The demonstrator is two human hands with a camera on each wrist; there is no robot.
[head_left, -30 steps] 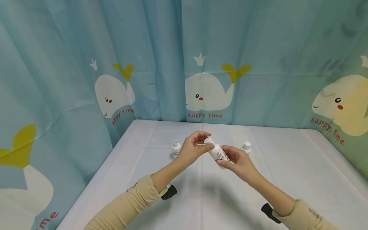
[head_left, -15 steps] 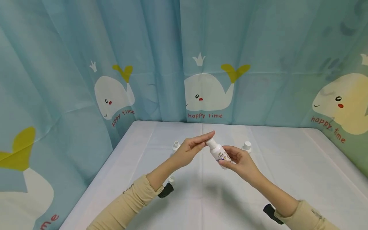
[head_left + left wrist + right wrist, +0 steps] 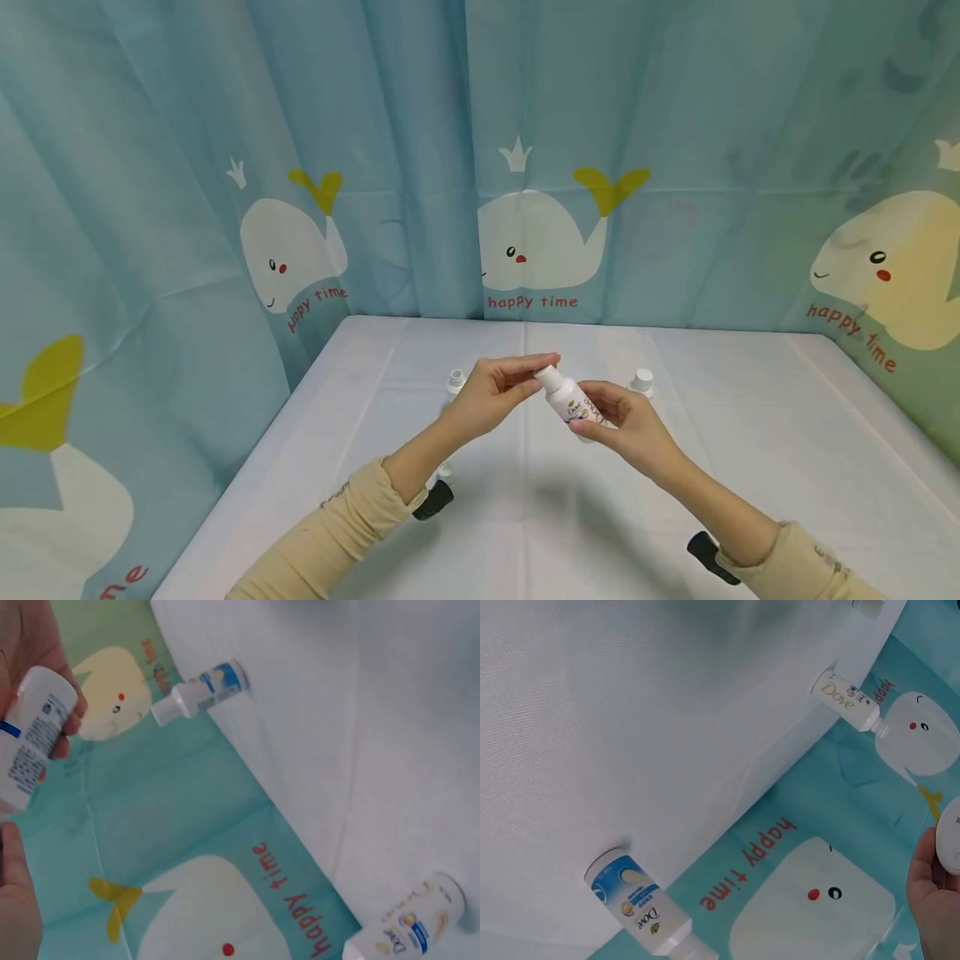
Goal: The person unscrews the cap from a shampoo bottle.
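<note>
A white Dove bottle [image 3: 577, 402], tilted with its top up to the left, is held above the table in my right hand [image 3: 637, 433], fingers and thumb curled round its lower body. My left hand [image 3: 487, 396] reaches its white cap [image 3: 550, 378], straight fingers laid along the cap's top and the thumb near its side. In the left wrist view the held bottle [image 3: 37, 739] shows its printed back; the left hand's fingertip meets its top end. The right wrist view shows only the bottle's round base [image 3: 951, 838] at the right edge.
A capless bottle [image 3: 456, 382] stands behind my left hand, partly hidden. A capped bottle [image 3: 637, 900] with a blue label stands behind my right hand. A small white cap [image 3: 446, 473] lies near my left forearm. A whale-print curtain [image 3: 412, 167] hangs behind the white table [image 3: 750, 433].
A second ago my left fingers were curled about the cap; they have since straightened over its top and slid slightly along it. The right hand keeps its hold on the bottle, nearly still.
</note>
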